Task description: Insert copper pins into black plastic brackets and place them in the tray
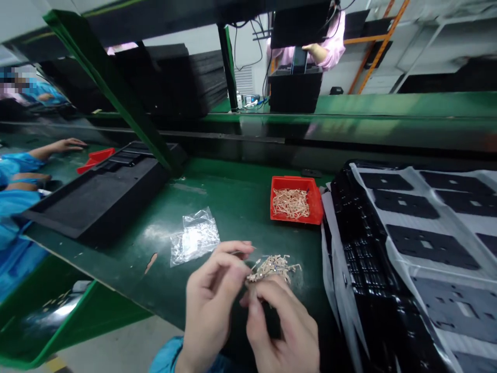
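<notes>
You stand at a long green workbench (229, 207) in a factory room. Across from you, behind a dark frame, a co-worker in a pink sleeve (330, 49) has one hand on a black case (295, 88). At your left side, a co-worker in a blue sleeve (23, 168) lays a hand (68, 145) on the bench, near a small red bin (95, 159).

Your left hand (212, 303) is curled, and its fingers reach toward the top edge of a clump of small copper-colored strips (269, 268). From this view, you cannot tell if these fingers pinch one strip or only stay very near it. Your right hand (281, 326) is under the clump, with the fingers bent and close together, and the clump rests against them. So the clump is between your two hands, above the bench.

In front of you, a red plastic bin (297, 199) holds many more strips (290, 203). A clear plastic bag (195, 237) lies flat on the bench, left of this bin. Farther left is a black foam tray (97, 194). At your right, a black plastic tray stack (361, 269) holds black sheets with square holes (430, 248), on white film.
</notes>
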Available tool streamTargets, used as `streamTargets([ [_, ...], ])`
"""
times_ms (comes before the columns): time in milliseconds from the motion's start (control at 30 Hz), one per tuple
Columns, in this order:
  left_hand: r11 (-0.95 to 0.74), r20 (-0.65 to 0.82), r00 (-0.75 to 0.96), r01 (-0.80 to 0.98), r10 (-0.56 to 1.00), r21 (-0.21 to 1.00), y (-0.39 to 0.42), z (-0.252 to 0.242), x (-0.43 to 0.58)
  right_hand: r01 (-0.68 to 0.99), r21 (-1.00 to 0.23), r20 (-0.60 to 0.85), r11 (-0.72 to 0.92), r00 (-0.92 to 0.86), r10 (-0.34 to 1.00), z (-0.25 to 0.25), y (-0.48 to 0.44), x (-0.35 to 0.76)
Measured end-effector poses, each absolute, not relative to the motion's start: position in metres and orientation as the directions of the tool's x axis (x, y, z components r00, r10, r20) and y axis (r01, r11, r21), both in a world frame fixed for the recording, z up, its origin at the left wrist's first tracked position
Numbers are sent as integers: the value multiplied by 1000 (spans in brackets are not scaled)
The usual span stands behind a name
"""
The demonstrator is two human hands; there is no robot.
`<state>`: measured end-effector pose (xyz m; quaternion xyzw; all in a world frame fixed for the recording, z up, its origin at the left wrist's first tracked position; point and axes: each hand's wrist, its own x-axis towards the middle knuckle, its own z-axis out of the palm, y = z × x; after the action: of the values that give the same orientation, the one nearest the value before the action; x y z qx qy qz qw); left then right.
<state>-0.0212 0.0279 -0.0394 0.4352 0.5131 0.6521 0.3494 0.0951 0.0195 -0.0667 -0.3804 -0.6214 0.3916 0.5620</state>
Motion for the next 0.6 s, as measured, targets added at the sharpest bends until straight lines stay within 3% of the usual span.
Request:
streamTargets([
  [133, -519, 390, -597, -52, 701, 853, 32, -26, -44, 157, -858, 468, 489, -154, 870, -54, 26, 98],
  [300, -664, 501, -666, 11, 552, 748, 32, 5, -69, 228, -931, 313, 285, 98, 945, -26, 87, 113],
  [367, -722, 590, -616, 48, 522, 690, 34, 8, -68, 219, -962, 203, 161, 184, 962, -28, 116, 116],
  [467, -756, 696, -476, 92, 538, 648, 42, 1, -60, 116, -993, 44, 29, 129, 991, -41, 126, 115],
  [600, -794, 819, -239, 216, 522, 569, 56, -18, -53, -133, -988, -48, -79, -222, 974, -49, 78, 110],
])
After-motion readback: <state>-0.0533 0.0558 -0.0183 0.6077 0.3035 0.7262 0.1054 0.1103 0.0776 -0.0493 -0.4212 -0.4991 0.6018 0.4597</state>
